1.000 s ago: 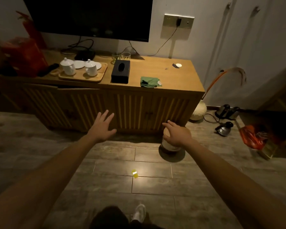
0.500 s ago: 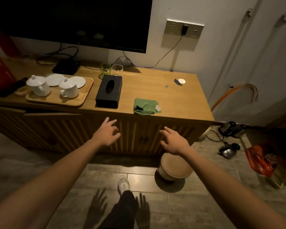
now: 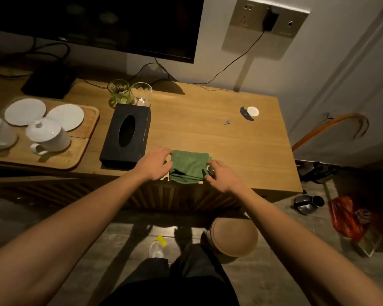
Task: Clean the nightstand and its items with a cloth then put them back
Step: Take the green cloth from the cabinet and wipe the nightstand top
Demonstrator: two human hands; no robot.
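While the green cloth [image 3: 188, 167] sits folded at the front edge of the nightstand [image 3: 208, 133], just right of the black tissue box [image 3: 127, 136], you've got both hands on its sides. Your left hand [image 3: 154, 164] has fingers curled at the cloth's left edge; your right hand [image 3: 222, 176] has fingertips on the right edge. Can't tell if either has actually pinched fabric yet or is just touching.

Risks from here, my read:
- Cloth overhangs the front lip slightly. A one-sided grab could drag it off onto the floor.
- Tissue box is close beside your left hand. A wide lift could nudge it.
- Two glasses [image 3: 131, 93] stand right behind the box, touching or nearly so. Shove the box back and they tip.
- Small white cap [image 3: 253, 111] and dark bit near the right rear are easy to sweep off when wiping.
- Tray [image 3: 84, 149] with cups [image 3: 48, 134] needs lifting level.
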